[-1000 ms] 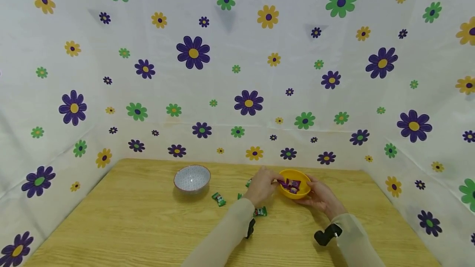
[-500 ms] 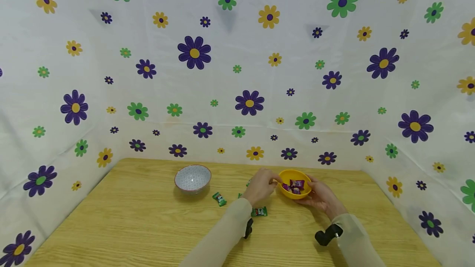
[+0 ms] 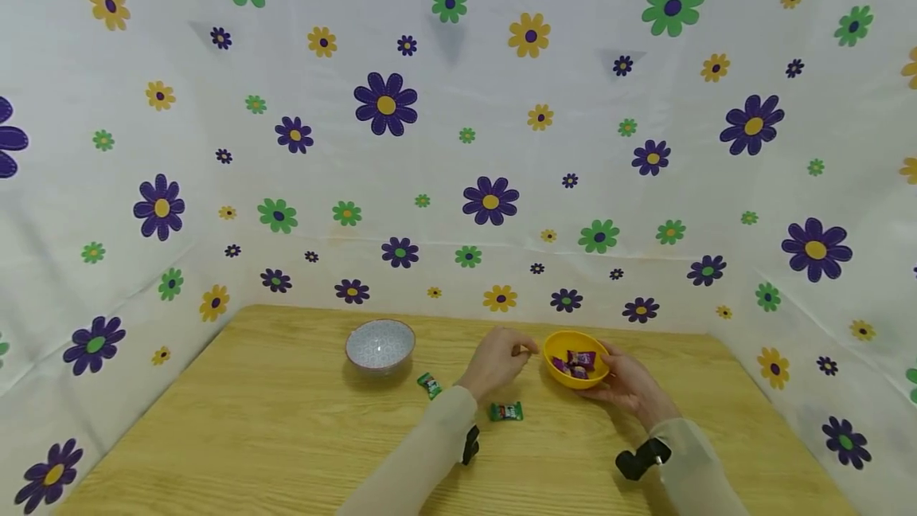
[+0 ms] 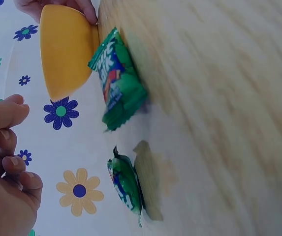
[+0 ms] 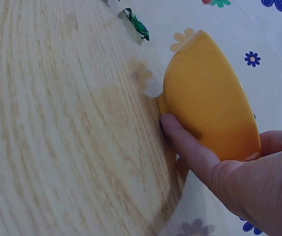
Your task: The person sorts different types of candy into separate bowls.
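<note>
The right hand [image 3: 625,381] is cupping the yellow bowl [image 3: 575,357] from its right side, its fingers [image 5: 190,147] curling round the bowl's outer wall and base, as the right wrist view shows plainly. The bowl is sitting on the wooden surface [image 3: 286,452], toward its far right part, and is holding a few purple-wrapped candies [image 3: 577,361].

The left hand [image 3: 497,361] is hovering just left of the bowl's rim, close to it though not touching it. Its fingers [image 4: 13,164] are lying loosely curled and grasping nothing (the left wrist view shows them bent in toward the palm, with no wrapper between them).

Green-wrapped candies are lying on the surface around that hand. One green candy [image 3: 505,412] is resting just beside the left sleeve, on the near side of the bowl, and another green candy [image 3: 429,385] is lying to the left of the hand, between it and the patterned bowl [image 3: 380,345]. In the left wrist view two green wrappers are showing close up, one of them just beside the yellow bowl's foot.

The patterned bowl, grey-blue with a reddish rim, is standing well apart from the yellow one, toward the far left. A white cloth with printed flowers [image 3: 490,199] is hanging behind and to both sides of the surface.
</note>
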The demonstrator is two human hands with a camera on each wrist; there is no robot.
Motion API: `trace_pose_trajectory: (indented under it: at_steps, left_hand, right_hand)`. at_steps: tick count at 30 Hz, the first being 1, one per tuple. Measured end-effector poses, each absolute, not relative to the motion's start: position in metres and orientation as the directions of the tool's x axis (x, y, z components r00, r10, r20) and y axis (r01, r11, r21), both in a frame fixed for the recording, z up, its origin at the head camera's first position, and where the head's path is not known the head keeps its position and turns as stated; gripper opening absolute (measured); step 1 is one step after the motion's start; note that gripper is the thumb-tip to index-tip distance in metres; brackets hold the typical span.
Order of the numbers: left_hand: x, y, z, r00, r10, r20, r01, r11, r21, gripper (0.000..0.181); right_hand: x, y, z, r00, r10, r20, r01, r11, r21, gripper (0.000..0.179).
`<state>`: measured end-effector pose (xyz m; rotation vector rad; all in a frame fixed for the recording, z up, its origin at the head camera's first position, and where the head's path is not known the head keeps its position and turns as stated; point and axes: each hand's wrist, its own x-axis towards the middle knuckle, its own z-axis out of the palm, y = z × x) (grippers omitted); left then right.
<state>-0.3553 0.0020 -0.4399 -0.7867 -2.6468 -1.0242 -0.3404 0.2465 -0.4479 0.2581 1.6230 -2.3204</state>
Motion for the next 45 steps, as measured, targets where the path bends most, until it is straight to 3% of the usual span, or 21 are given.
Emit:
trace_pose_trajectory:
  at_steps: [26,40,45]
  left_hand:
    - [-0.342,-0.061,-0.44,-0.848,0.38,0.369,0.513,0.415,0.752,0.017]
    - [-0.343,-0.108,-0.43,-0.894,0.289,0.343,0.442,0.438,0.783,0.017]
    - [-0.343,-0.125,-0.429,-0.914,0.203,0.352,0.406,0.451,0.795,0.018]
  right_hand:
    - [-0.341,0.25,-0.447,-0.941,-0.117,-0.319,0.34,-0.299,-0.892,0.052]
    - [-0.338,0.248,-0.448,-0.937,-0.134,-0.321,0.347,-0.303,-0.887,0.053]
    - [-0.339,0.25,-0.448,-0.939,-0.143,-0.311,0.34,-0.282,-0.897,0.053]
